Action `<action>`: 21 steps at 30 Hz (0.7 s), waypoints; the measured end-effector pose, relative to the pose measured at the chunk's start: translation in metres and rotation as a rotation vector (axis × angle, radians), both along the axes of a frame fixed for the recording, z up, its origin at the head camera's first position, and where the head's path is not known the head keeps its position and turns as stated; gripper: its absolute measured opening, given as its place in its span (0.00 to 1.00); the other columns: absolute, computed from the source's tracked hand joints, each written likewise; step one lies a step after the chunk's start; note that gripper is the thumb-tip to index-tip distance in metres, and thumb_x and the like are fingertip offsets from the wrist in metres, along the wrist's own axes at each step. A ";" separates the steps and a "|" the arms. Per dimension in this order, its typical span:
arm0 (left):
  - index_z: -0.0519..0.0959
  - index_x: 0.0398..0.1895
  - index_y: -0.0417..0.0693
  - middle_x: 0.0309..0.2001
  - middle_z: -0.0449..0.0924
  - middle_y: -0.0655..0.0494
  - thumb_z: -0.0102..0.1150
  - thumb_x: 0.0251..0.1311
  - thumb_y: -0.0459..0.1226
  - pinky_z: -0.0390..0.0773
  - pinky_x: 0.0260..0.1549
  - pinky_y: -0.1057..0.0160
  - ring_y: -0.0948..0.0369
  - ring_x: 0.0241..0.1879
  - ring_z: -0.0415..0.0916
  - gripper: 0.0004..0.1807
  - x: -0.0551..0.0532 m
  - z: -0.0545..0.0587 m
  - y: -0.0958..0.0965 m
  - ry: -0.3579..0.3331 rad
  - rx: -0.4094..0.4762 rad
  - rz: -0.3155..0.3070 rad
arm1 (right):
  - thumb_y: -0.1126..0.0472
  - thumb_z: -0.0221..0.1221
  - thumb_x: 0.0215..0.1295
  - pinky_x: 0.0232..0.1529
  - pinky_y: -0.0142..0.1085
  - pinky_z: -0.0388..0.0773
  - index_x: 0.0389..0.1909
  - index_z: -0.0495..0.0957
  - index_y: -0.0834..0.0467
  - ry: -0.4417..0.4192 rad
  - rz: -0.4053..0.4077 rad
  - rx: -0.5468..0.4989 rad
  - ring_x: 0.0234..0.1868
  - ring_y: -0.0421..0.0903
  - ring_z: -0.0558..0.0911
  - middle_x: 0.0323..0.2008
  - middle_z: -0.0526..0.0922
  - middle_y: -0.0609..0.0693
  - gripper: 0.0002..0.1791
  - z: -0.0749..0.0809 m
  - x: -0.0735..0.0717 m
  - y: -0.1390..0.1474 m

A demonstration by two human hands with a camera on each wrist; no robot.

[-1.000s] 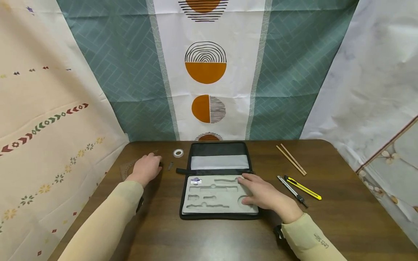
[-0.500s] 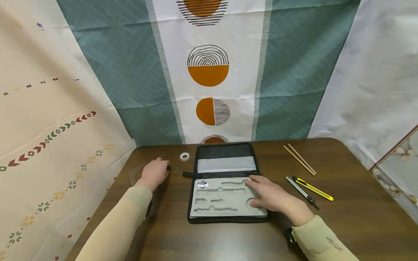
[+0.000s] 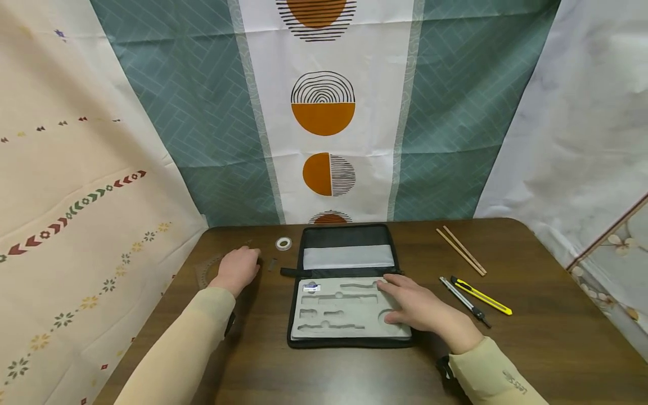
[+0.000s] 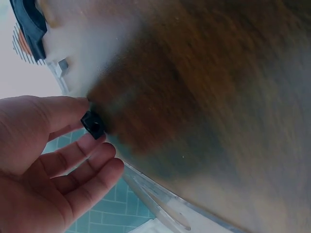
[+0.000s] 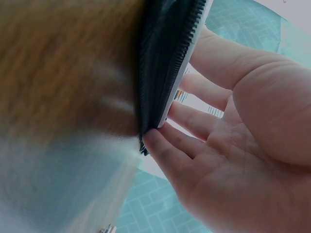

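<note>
At the left of the table, my left hand (image 3: 236, 271) pinches a small black piece with a round hole (image 4: 94, 125) between thumb and index finger, as the left wrist view shows. Beneath and beside that hand lies a clear plastic protractor or set square (image 3: 202, 274), partly covered. My right hand (image 3: 417, 304) rests on the right side of a grey molded tray (image 3: 349, 318) in an unzipped black case (image 3: 346, 233). Its fingers are spread and touch the tray's edge. The visible tray recesses hold nothing, and a small white label (image 3: 311, 288) sits at its upper left.
A white tape roll (image 3: 283, 243) and a small grey piece (image 3: 272, 264) lie left of the case. To the right are a silver compass (image 3: 464, 301), a yellow utility knife (image 3: 482, 295) and two wooden sticks (image 3: 462, 251). Fabric hangs behind the table.
The head view has shifted slightly, so everything sits a little farther right than a second ago. Neither hand has visibly moved relative to the table and case.
</note>
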State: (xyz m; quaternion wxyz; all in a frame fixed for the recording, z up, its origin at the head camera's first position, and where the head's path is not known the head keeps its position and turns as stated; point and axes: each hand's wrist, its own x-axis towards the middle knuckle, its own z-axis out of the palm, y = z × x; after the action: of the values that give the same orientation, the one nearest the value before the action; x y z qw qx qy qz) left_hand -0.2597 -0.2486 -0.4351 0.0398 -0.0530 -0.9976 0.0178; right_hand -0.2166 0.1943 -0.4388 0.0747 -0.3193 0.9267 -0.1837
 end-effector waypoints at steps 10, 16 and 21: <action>0.88 0.49 0.38 0.47 0.89 0.40 0.73 0.70 0.29 0.89 0.43 0.44 0.43 0.45 0.88 0.08 -0.004 0.001 -0.004 -0.011 0.020 -0.006 | 0.55 0.79 0.67 0.70 0.66 0.73 0.78 0.74 0.62 -0.032 -0.024 0.002 0.79 0.71 0.67 0.79 0.67 0.69 0.42 0.000 0.001 -0.003; 0.87 0.47 0.39 0.47 0.90 0.40 0.73 0.69 0.29 0.88 0.43 0.43 0.43 0.45 0.88 0.06 -0.005 -0.001 -0.008 -0.007 0.056 0.004 | 0.55 0.79 0.67 0.70 0.66 0.73 0.78 0.74 0.63 -0.034 -0.017 -0.006 0.79 0.71 0.68 0.79 0.67 0.69 0.42 0.000 0.002 -0.004; 0.87 0.45 0.39 0.44 0.90 0.41 0.73 0.69 0.29 0.87 0.43 0.42 0.42 0.44 0.88 0.05 -0.004 -0.001 -0.011 0.014 0.103 0.000 | 0.55 0.79 0.67 0.71 0.65 0.73 0.78 0.74 0.62 -0.033 -0.020 -0.001 0.79 0.70 0.68 0.79 0.67 0.69 0.42 0.002 0.002 -0.005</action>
State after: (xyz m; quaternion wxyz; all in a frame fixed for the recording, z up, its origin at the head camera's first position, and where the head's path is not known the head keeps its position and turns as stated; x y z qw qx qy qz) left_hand -0.2638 -0.2593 -0.4363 0.0495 -0.0507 -0.9969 -0.0331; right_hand -0.2148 0.1889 -0.4366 0.0881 -0.3072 0.9283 -0.1903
